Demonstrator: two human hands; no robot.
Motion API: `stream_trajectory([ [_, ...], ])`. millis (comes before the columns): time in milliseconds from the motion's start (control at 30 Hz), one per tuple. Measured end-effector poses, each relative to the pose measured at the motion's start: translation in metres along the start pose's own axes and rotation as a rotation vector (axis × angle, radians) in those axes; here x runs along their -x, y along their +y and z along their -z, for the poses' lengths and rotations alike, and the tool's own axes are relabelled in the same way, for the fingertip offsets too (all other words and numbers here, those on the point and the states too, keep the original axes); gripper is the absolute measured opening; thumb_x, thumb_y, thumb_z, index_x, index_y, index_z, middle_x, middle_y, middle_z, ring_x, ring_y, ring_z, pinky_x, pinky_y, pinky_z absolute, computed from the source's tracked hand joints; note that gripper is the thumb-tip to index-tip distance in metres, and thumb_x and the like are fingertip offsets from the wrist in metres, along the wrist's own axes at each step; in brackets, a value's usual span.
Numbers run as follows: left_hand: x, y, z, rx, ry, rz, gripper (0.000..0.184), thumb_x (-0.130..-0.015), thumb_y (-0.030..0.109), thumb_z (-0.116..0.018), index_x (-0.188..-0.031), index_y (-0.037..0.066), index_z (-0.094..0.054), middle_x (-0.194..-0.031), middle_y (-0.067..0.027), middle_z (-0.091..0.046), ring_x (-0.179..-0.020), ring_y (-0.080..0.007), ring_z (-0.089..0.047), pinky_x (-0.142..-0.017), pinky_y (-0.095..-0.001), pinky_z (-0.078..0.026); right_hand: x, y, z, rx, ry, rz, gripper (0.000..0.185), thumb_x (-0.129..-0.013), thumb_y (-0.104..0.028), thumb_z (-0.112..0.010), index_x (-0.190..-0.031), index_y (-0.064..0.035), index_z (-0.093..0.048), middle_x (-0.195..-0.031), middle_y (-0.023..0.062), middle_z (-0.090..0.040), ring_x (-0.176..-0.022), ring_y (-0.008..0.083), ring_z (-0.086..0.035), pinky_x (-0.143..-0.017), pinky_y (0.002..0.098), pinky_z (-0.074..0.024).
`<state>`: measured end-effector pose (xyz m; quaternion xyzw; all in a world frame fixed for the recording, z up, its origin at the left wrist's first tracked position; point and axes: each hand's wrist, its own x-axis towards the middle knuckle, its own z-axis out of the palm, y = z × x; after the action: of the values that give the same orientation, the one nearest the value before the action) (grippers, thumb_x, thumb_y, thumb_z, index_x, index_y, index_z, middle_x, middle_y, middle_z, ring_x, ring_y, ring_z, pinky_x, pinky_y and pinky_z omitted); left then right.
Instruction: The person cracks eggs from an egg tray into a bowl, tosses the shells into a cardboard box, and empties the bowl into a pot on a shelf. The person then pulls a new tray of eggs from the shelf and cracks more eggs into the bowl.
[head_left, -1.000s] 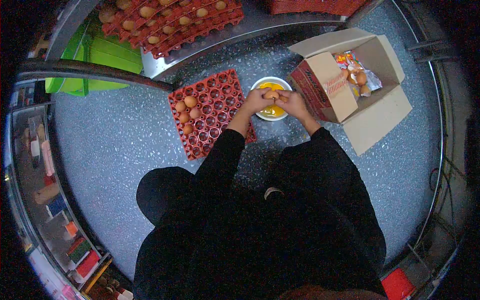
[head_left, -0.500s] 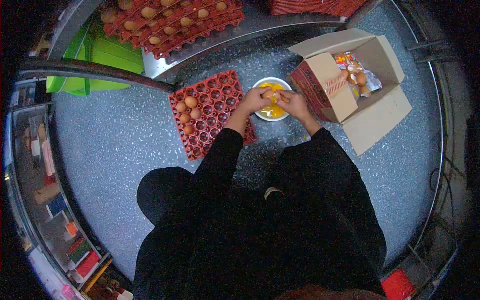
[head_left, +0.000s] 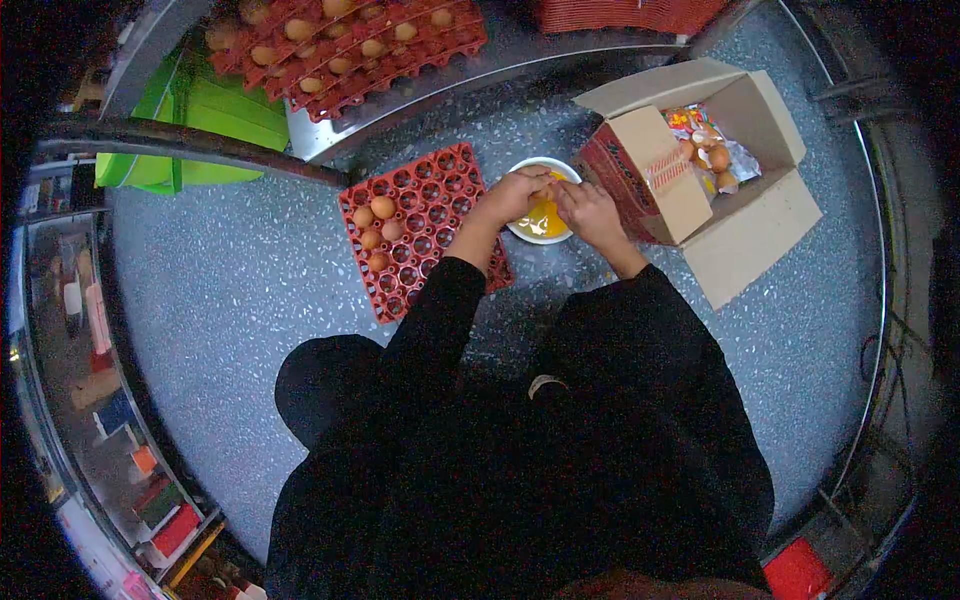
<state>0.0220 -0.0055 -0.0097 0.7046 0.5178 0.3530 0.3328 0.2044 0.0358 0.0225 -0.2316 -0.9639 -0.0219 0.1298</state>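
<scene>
A white bowl [head_left: 540, 238] of yellow yolks and raw egg [head_left: 543, 218] stands on the floor. Above it my left hand [head_left: 512, 197] and my right hand [head_left: 592, 212] meet, fingers closed and pinching a cracked eggshell [head_left: 549, 186] between them. The fingers hide most of the shell, so how it is split between the hands does not show. Left of the bowl lies a red egg tray [head_left: 425, 222], with several brown eggs [head_left: 382, 207] in its left columns and bare cups elsewhere.
An open cardboard box [head_left: 745, 245] at the right holds broken eggshells [head_left: 718, 158] and wrappers. Stacked red trays of eggs [head_left: 370, 48] sit on a metal shelf [head_left: 420, 90] at the back. A green bin [head_left: 225, 125] stands behind a dark rail [head_left: 220, 145].
My hands have drawn closer together over the bowl, and the shell pieces that showed between them are now mostly covered by fingers. Tray, bowl and box stay put.
</scene>
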Motion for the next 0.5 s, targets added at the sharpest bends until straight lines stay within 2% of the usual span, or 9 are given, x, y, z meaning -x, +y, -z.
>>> stream_trajectory([
  [67, 0.001, 0.007, 0.006, -0.057, -0.043, 0.020, 0.038, -0.069, 0.003, -0.055, -0.107, 0.010, -0.054, -0.115, -0.0137, -0.048, -0.106, -0.0286, -0.046, -0.090, -0.0329, -0.037, -0.004, -0.003, 0.006, 0.032, 0.016, 0.009, 0.031, -0.067, -0.019, -0.059, -0.095, -0.0078, -0.056, -0.090, 0.0043, -0.058, -0.072, 0.0199, -0.055, -0.062, 0.0331, -0.0456],
  [133, -0.006, 0.032, 0.024, -0.110, -0.085, 0.037, 0.039, -0.069, 0.004, -0.055, -0.107, 0.012, -0.054, -0.116, -0.0139, -0.047, -0.106, -0.0289, -0.046, -0.090, -0.0331, -0.037, -0.008, -0.005, 0.017, -0.135, 0.074, -0.070, 0.030, -0.066, -0.019, -0.058, -0.094, -0.0081, -0.057, -0.085, 0.0067, -0.059, -0.068, 0.0211, -0.056, -0.060, 0.0334, -0.0458],
  [200, -0.016, 0.057, 0.041, -0.169, -0.119, 0.092, 0.043, -0.066, 0.006, -0.057, -0.108, 0.013, -0.054, -0.116, -0.0147, -0.047, -0.107, -0.0290, -0.045, -0.090, -0.0338, -0.037, -0.020, -0.003, 0.047, -0.167, 0.049, -0.106, 0.031, -0.065, -0.019, -0.060, -0.094, -0.0084, -0.057, -0.082, 0.0079, -0.059, -0.068, 0.0223, -0.056, -0.060, 0.0338, -0.0461],
  [233, -0.023, 0.046, 0.040, -0.112, -0.086, -0.010, 0.047, -0.062, 0.008, -0.060, -0.108, 0.013, -0.054, -0.117, -0.0146, -0.046, -0.107, -0.0279, -0.046, -0.090, -0.0345, -0.037, -0.025, 0.000, 0.065, -0.209, 0.021, -0.136, 0.032, -0.064, -0.018, -0.061, -0.094, -0.0086, -0.057, -0.079, 0.0092, -0.059, -0.068, 0.0235, -0.057, -0.060, 0.0343, -0.0464],
  [267, -0.026, 0.059, 0.043, -0.107, -0.091, -0.011, 0.047, -0.062, 0.008, -0.060, -0.108, 0.013, -0.054, -0.117, -0.0146, -0.046, -0.107, -0.0279, -0.046, -0.090, -0.0345, -0.037, -0.025, 0.003, 0.081, -0.209, 0.017, -0.141, 0.032, -0.064, -0.018, -0.061, -0.094, -0.0086, -0.057, -0.079, 0.0092, -0.059, -0.068, 0.0235, -0.057, -0.060, 0.0343, -0.0464],
  [333, -0.043, 0.106, 0.065, -0.010, -0.005, -0.071, 0.049, -0.060, 0.010, -0.062, -0.108, 0.014, -0.054, -0.113, -0.0134, -0.049, -0.109, -0.0287, -0.043, -0.091, -0.0358, -0.035, -0.029, 0.014, 0.118, -0.326, 0.176, -0.184, 0.036, -0.065, -0.018, -0.061, -0.098, -0.0070, -0.054, -0.083, 0.0118, -0.059, -0.070, 0.0274, -0.057, -0.062, 0.0362, -0.0461],
  [400, -0.070, 0.129, 0.057, -0.015, 0.073, -0.268, 0.050, -0.059, 0.012, -0.063, -0.108, 0.015, -0.054, -0.108, -0.0126, -0.051, -0.108, -0.0292, -0.041, -0.092, -0.0371, -0.033, -0.030, 0.022, 0.171, -0.404, 0.110, -0.345, 0.035, -0.066, -0.017, -0.062, -0.099, -0.0080, -0.054, -0.088, 0.0112, -0.059, -0.079, 0.0274, -0.057, -0.065, 0.0357, -0.0463],
  [467, -0.105, 0.138, 0.030, 0.100, 0.114, -0.365, 0.048, -0.060, 0.013, -0.063, -0.107, 0.017, -0.054, -0.106, -0.0108, -0.050, -0.102, -0.0280, -0.042, -0.090, -0.0377, -0.033, -0.019, 0.057, 0.186, -0.214, 0.233, -0.306, 0.036, -0.065, -0.015, -0.063, -0.099, -0.0077, -0.054, -0.086, 0.0110, -0.060, -0.083, 0.0258, -0.057, -0.067, 0.0339, -0.0463],
  [500, -0.119, 0.152, 0.026, 0.103, 0.049, -0.442, 0.045, -0.062, 0.014, -0.063, -0.107, 0.015, -0.054, -0.103, -0.0116, -0.051, -0.102, -0.0283, -0.042, -0.090, -0.0379, -0.033, -0.005, 0.085, 0.182, -0.326, 0.192, -0.437, 0.036, -0.067, -0.014, -0.063, -0.102, -0.0077, -0.053, -0.086, 0.0108, -0.060, -0.082, 0.0252, -0.058, -0.068, 0.0323, -0.0463],
])
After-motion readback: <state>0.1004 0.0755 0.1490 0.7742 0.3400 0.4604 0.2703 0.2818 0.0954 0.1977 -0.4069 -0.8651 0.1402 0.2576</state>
